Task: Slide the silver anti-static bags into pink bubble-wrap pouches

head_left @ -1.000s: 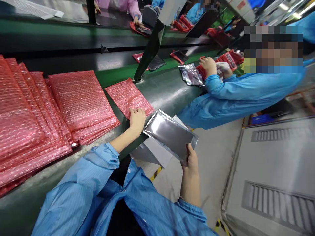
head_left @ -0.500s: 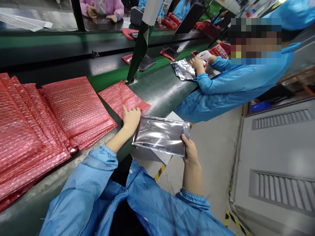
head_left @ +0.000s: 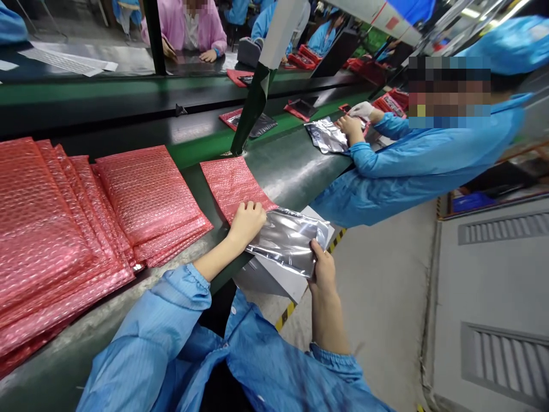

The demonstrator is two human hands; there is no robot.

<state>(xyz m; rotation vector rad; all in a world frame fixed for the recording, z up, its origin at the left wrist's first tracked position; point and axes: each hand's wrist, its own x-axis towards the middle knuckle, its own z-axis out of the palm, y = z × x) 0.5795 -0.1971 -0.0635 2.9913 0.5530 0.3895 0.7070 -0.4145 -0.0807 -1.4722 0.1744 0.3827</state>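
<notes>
Silver pouch (head_left: 287,239) between the worker's two hands, that is where I'd look. The right hand (head_left: 322,264) has its near right corner, thumb laid flat on top and fingers tucked beneath, closed about as far as so thin a thing allows. The left hand (head_left: 247,223) is curled down, knuckles up and fingers bent together, holding the close end of a red bubble bag (head_left: 234,182). Its fingers lie right beside the pouch's left end, so this hand is the nearer one to the place where pouch and bag meet; whether that end has slipped inside the bag or only lies against it, the knuckles hide from me. What matters is the angle: the pouch's long axis runs crosswise from left hand to right, its right end a little closer to the worker, while the bag stretches off away from the body and leftward. So the two are not in line. Beyond the hands, the bag rests on the green table (head_left: 291,169), while most of the pouch juts past the table's edge, above a white box (head_left: 272,277). Left of it all sits a stack of red bags (head_left: 148,197); farther right, a co-worker (head_left: 422,151) in blue bends over some foil bags (head_left: 326,136).
</notes>
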